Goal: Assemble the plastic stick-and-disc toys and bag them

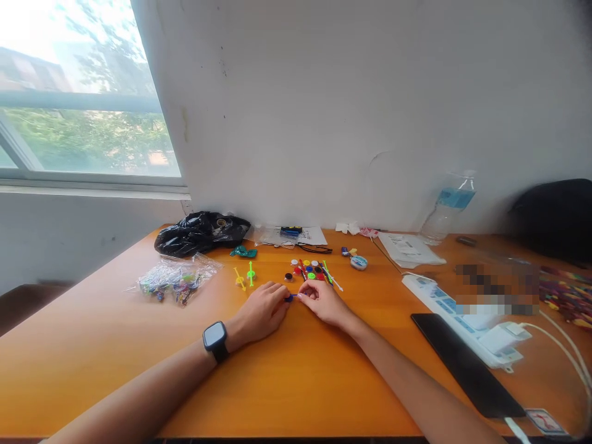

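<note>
My left hand (265,310), with a black watch on its wrist, is closed on a small blue plastic disc (289,298). Facing it, my right hand (324,302) pinches a thin blue plastic stick (296,295) whose other end meets the disc; its exact fit there is too small to tell. To the left lie a yellow arrow-tipped stick with a disc on it (240,279) and a green one like it (251,274). Just beyond my hands is a group of coloured discs (306,263) and sticks (327,271), with a black disc (289,277) beside it.
A clear bag of small plastic parts (178,280) lies left, before a black plastic bag (201,233). Rightward are a round container (359,263), a white power strip (439,302) with cables, and a dark flat device (467,364). A bottle (448,209) stands against the wall.
</note>
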`<state>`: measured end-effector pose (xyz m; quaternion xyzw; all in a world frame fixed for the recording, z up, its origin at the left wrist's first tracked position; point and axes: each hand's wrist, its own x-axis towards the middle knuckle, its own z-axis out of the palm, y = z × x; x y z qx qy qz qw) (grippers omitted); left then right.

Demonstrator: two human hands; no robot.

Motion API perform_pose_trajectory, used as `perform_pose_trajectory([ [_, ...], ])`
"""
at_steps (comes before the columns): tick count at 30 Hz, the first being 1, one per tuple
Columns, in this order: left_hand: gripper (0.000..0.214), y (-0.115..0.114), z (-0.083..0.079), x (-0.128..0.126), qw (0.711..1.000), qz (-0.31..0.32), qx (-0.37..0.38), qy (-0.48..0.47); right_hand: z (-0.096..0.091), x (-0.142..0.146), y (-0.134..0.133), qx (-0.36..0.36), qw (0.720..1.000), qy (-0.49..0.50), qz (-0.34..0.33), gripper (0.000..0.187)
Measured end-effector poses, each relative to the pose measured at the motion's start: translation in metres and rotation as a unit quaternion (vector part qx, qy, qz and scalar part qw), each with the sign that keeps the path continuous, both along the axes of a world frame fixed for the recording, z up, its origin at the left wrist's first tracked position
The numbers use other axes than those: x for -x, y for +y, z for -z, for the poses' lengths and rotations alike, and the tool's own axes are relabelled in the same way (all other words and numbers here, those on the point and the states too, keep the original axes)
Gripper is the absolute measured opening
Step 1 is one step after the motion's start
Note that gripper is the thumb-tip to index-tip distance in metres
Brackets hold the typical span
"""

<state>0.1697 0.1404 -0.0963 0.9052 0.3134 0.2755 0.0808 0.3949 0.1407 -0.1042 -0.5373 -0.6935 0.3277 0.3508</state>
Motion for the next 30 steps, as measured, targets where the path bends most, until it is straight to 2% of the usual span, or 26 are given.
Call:
perform_pose_trajectory([
  [2,0.007,-0.001,-0.002,0.001,1.0,0.006,0.002,-0.015,0.0,-0.002,0.0,0.01,1.0,0.017,0.005,0.02],
  [4,0.02,-0.002,-0.007,0.003,0.999,0.005,-0.005,-0.048,-0.004,-0.003,-0.002,0.028,0.999,0.039,0.014,0.026],
  [7,0.034,-0.004,-0.016,0.007,0.995,-0.025,-0.017,-0.097,-0.016,-0.003,-0.008,0.055,0.997,0.052,0.03,0.033],
  [10,0.033,-0.006,-0.023,0.013,0.988,-0.07,-0.022,-0.134,-0.033,-0.003,-0.016,0.092,0.991,0.076,0.057,0.065],
  [13,0.033,-0.006,-0.027,0.017,0.984,-0.085,-0.025,-0.153,-0.044,-0.006,-0.019,0.099,0.981,0.138,0.091,0.073],
  [15,0.031,-0.007,-0.029,0.017,0.986,-0.08,-0.019,-0.148,-0.045,-0.009,-0.017,0.077,0.981,0.143,0.109,0.072],
  [17,0.03,-0.007,-0.029,0.016,0.988,-0.07,-0.014,-0.137,-0.042,-0.014,-0.015,0.036,0.987,0.102,0.117,0.069],
  [19,0.028,-0.007,-0.028,0.015,0.99,-0.057,-0.012,-0.126,-0.039,-0.018,-0.013,-0.028,0.993,0.001,0.114,0.059],
  [22,0.025,-0.005,-0.026,0.015,0.992,-0.049,-0.004,-0.116,-0.036,-0.022,-0.013,-0.107,0.971,-0.189,0.1,0.027],
  [25,0.025,-0.004,-0.024,0.015,0.991,-0.054,0.002,-0.12,-0.036,-0.021,-0.016,-0.091,0.954,-0.277,0.075,0.015],
  [30,0.023,-0.002,-0.023,0.016,0.992,-0.054,0.013,-0.114,-0.038,-0.018,-0.018,-0.073,0.952,-0.289,0.071,0.012],
])
